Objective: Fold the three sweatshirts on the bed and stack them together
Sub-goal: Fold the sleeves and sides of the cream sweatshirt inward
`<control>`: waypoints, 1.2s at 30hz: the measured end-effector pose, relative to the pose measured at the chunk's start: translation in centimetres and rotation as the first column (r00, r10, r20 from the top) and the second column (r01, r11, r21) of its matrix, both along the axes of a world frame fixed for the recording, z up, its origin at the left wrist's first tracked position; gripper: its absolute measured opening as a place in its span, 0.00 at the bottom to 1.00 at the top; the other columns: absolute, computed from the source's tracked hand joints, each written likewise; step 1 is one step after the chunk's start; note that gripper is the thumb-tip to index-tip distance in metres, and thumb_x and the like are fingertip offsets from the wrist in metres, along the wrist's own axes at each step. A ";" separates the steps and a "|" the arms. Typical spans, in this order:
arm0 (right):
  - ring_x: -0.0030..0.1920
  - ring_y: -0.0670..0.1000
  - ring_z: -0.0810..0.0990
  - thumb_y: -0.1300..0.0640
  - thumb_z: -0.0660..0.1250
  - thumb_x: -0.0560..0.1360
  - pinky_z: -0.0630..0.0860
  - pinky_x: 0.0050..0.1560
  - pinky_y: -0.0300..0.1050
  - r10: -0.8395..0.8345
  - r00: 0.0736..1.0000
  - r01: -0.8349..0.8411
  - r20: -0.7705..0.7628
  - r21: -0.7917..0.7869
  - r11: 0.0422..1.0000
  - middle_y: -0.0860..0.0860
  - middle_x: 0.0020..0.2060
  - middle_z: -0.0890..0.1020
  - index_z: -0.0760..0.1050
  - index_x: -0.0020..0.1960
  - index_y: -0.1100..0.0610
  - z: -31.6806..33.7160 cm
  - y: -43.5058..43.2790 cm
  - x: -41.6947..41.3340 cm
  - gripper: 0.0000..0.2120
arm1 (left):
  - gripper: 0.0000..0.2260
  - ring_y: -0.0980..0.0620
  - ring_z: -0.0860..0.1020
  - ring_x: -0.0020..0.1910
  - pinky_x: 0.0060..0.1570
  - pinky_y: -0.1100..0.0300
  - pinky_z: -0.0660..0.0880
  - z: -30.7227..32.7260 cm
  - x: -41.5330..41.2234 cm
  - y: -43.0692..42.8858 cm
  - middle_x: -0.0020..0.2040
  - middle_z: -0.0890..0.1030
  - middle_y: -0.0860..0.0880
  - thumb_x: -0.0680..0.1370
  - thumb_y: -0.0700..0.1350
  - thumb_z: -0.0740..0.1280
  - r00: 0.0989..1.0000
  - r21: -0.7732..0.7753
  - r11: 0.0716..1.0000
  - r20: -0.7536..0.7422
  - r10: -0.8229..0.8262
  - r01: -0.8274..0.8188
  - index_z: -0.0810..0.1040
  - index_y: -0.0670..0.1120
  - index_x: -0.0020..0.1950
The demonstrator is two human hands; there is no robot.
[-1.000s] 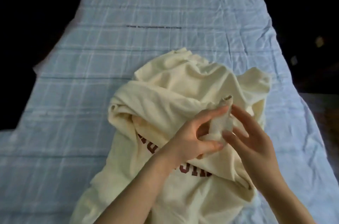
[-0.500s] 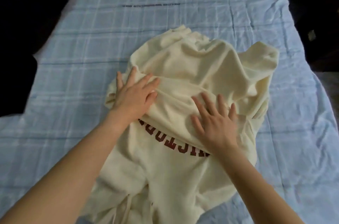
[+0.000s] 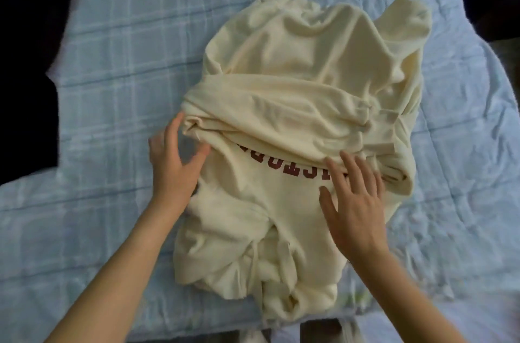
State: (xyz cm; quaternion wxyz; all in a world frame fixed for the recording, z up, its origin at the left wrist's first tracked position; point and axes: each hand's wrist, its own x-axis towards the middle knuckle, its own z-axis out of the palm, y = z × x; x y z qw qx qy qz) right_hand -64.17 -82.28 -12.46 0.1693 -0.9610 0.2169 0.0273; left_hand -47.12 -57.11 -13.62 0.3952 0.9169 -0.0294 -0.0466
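Nearest the camera, two bare forearms reach forward over the pale blue checked bedcover [image 3: 118,67]. The right hand [image 3: 356,202] lies flat, fingers spread and grasping nothing, pressed palm-down on the cream sweatshirt [image 3: 295,100] just below its dark red lettering [image 3: 284,171], the fingertips touching the lower edge of a fold of fabric that runs across the garment. The left hand [image 3: 174,162] sits at the sweatshirt's left edge, fingers loose and apart, thumb out toward the fabric, touching the bunched end of that fold without gripping it. The sweatshirt lies crumpled in the middle of the bed, its drawstrings [image 3: 257,266] trailing toward the near edge. Beyond it, the far part bulges in soft wrinkles, with bare bedcover past that.
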 end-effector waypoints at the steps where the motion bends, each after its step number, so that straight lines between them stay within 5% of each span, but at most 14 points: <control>1: 0.75 0.63 0.63 0.50 0.65 0.80 0.62 0.72 0.64 -0.068 0.998 0.068 0.000 -0.004 0.998 0.58 0.75 0.68 0.70 0.75 0.52 0.1 1.8 -1.8 0.24 | 0.30 0.43 0.72 0.64 0.66 0.51 0.69 -0.4 -1.7 0.9 0.67 0.70 0.44 0.75 0.52 0.71 0.988 -0.090 0.995 -0.152 0.017 -0.031 0.64 0.57 0.75; 3: 0.70 0.64 0.63 0.46 0.70 0.76 0.63 0.67 0.64 -0.250 0.964 0.253 -0.088 0.023 0.967 0.61 0.72 0.67 0.71 0.73 0.47 0.1 4.8 -4.1 0.26 | 0.30 0.49 0.76 0.60 0.62 0.50 0.74 -1.0 -3.9 2.1 0.64 0.72 0.48 0.75 0.50 0.73 0.936 -0.165 0.986 -0.340 -0.091 0.036 0.64 0.63 0.73; 6: 0.69 0.61 0.59 0.36 0.66 0.74 0.61 0.69 0.61 -0.467 0.841 0.507 -0.274 0.097 0.857 0.59 0.72 0.61 0.63 0.74 0.34 -0.5 7.6 -5.8 0.30 | 0.29 0.69 0.69 0.59 0.57 0.68 0.66 -1.6 -5.6 3.0 0.62 0.68 0.59 0.73 0.56 0.73 0.889 -0.181 0.959 -0.370 -0.271 0.217 0.62 0.76 0.66; 8: 0.68 0.58 0.61 0.33 0.65 0.72 0.64 0.67 0.58 -0.531 0.809 0.578 -0.252 0.175 0.797 0.58 0.72 0.59 0.59 0.74 0.31 -0.8 8.2 -6.6 0.33 | 0.32 0.70 0.67 0.59 0.57 0.73 0.62 -1.8 -6.0 3.4 0.64 0.66 0.57 0.69 0.59 0.72 0.849 -0.185 0.937 -0.398 -0.348 0.298 0.62 0.72 0.70; 11: 0.51 0.44 0.64 0.35 0.70 0.71 0.67 0.55 0.44 -0.608 0.778 0.620 -0.159 0.349 0.702 0.57 0.71 0.61 0.63 0.72 0.32 -0.6 8.8 -7.2 0.32 | 0.35 0.57 0.65 0.69 0.63 0.67 0.62 -2.1 -5.8 4.4 0.72 0.63 0.52 0.71 0.54 0.76 0.810 -0.148 0.912 -0.420 -0.409 0.383 0.63 0.62 0.75; 13: 0.47 0.42 0.66 0.39 0.73 0.71 0.66 0.54 0.40 -0.615 0.774 0.614 -0.153 0.421 0.668 0.54 0.70 0.63 0.68 0.70 0.34 -0.3 9.4 -7.6 0.30 | 0.34 0.56 0.67 0.69 0.59 0.69 0.68 -1.8 -6.3 5.0 0.72 0.65 0.54 0.73 0.48 0.75 0.826 -0.156 0.917 -0.401 -0.397 0.366 0.64 0.59 0.75; 15: 0.54 0.42 0.68 0.43 0.76 0.70 0.65 0.57 0.38 -0.610 0.781 0.590 -0.134 0.479 0.650 0.51 0.68 0.65 0.72 0.68 0.34 0.4 9.4 -8.2 0.28 | 0.34 0.63 0.68 0.67 0.51 0.79 0.69 -1.3 -7.0 5.7 0.70 0.67 0.62 0.73 0.48 0.75 0.838 -0.232 0.928 -0.406 -0.364 0.290 0.65 0.62 0.74; 19: 0.58 0.38 0.68 0.40 0.78 0.66 0.65 0.55 0.31 -0.553 0.831 0.473 0.064 0.442 0.762 0.43 0.62 0.69 0.74 0.65 0.33 0.8 8.6 -10.7 0.29 | 0.34 0.82 0.66 0.58 0.44 0.78 0.72 0.2 -8.6 7.7 0.63 0.68 0.78 0.65 0.60 0.77 0.850 -0.349 0.919 -0.414 -0.325 0.182 0.66 0.77 0.66; 23: 0.64 0.49 0.72 0.42 0.78 0.67 0.69 0.57 0.41 -0.508 0.861 0.464 -0.012 0.427 0.776 0.46 0.67 0.68 0.74 0.68 0.39 -1.0 10.7 -13.5 0.30 | 0.33 0.61 0.68 0.70 0.65 0.62 0.68 -1.3 -12.9 9.3 0.71 0.68 0.65 0.71 0.54 0.76 0.866 -0.237 0.959 -0.435 -0.247 0.155 0.66 0.68 0.72; 29: 0.65 0.58 0.73 0.35 0.70 0.71 0.76 0.57 0.53 -0.404 0.904 0.425 -0.138 0.218 0.878 0.52 0.74 0.64 0.68 0.73 0.42 -1.1 10.9 -13.7 0.33 | 0.33 0.51 0.67 0.71 0.63 0.59 0.65 -0.8 -13.2 8.8 0.77 0.62 0.56 0.72 0.59 0.72 0.882 0.113 0.928 -0.371 -0.292 0.355 0.65 0.59 0.75; 32: 0.63 0.66 0.71 0.37 0.68 0.73 0.73 0.60 0.59 -0.335 0.942 0.335 0.008 -0.023 0.942 0.59 0.71 0.70 0.71 0.73 0.50 0.5 10.0 -11.8 0.32 | 0.33 0.42 0.63 0.70 0.65 0.48 0.67 1.1 -11.2 7.1 0.77 0.60 0.50 0.72 0.64 0.69 0.917 0.396 0.827 -0.183 -0.355 0.400 0.65 0.59 0.74; 36: 0.76 0.63 0.61 0.45 0.63 0.80 0.60 0.75 0.60 -0.149 0.981 0.156 0.123 -0.054 0.986 0.55 0.75 0.68 0.66 0.77 0.51 2.3 7.2 -5.2 0.28 | 0.30 0.43 0.57 0.76 0.73 0.45 0.58 2.9 -6.0 1.3 0.79 0.58 0.46 0.79 0.57 0.64 0.819 0.446 0.763 0.105 -0.564 0.468 0.61 0.52 0.78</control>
